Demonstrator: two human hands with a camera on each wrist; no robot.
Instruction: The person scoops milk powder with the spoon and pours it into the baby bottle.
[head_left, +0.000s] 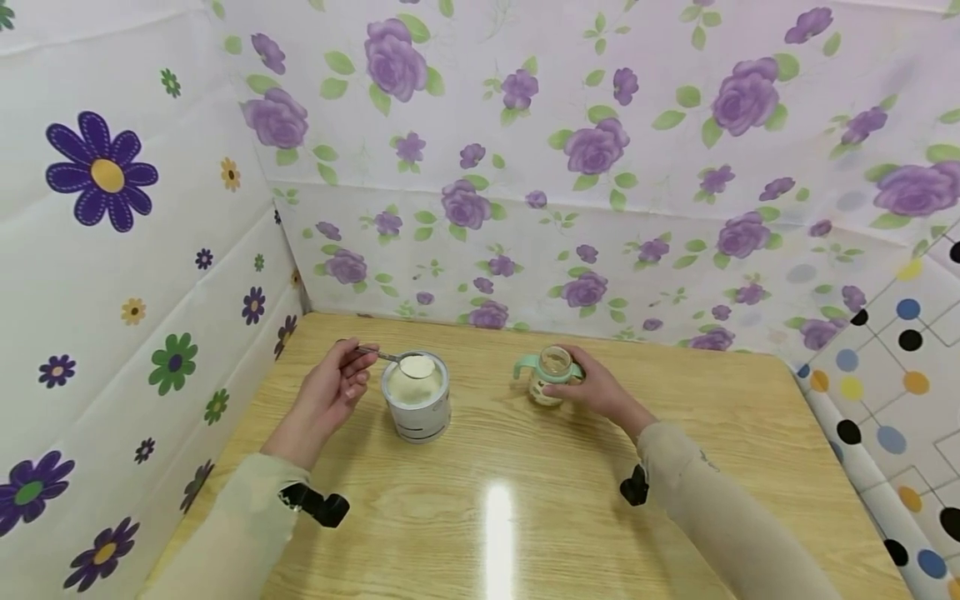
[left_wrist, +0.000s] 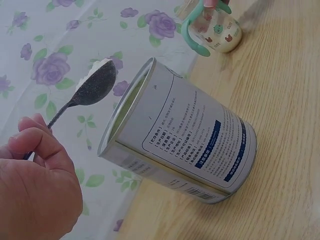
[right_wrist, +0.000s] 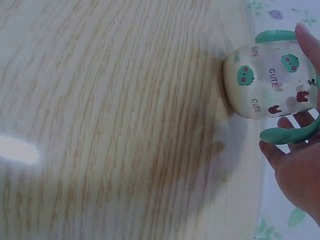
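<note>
My left hand (head_left: 334, 385) pinches the handle of a metal spoon (left_wrist: 95, 85) heaped with white powder (head_left: 417, 367). In the head view the spoon's bowl appears over the mouth of a powder can (head_left: 422, 421), which stands upright and holds pale powder. Printed text covers the can's side in the left wrist view. To the right, my right hand (head_left: 596, 387) grips a clear baby bottle (right_wrist: 270, 80) with green handles (right_wrist: 287, 135) and no lid on top. Some whitish content (left_wrist: 231, 44) shows at the bottle's bottom.
Both containers stand on a wooden table (head_left: 465, 500). Behind it hangs a purple-flowered cloth (head_left: 465, 250); a flower-print cloth (head_left: 172, 275) lines the left side and a dotted cloth (head_left: 892, 400) the right. Black wrist cameras (head_left: 322, 505) sit on both sleeves.
</note>
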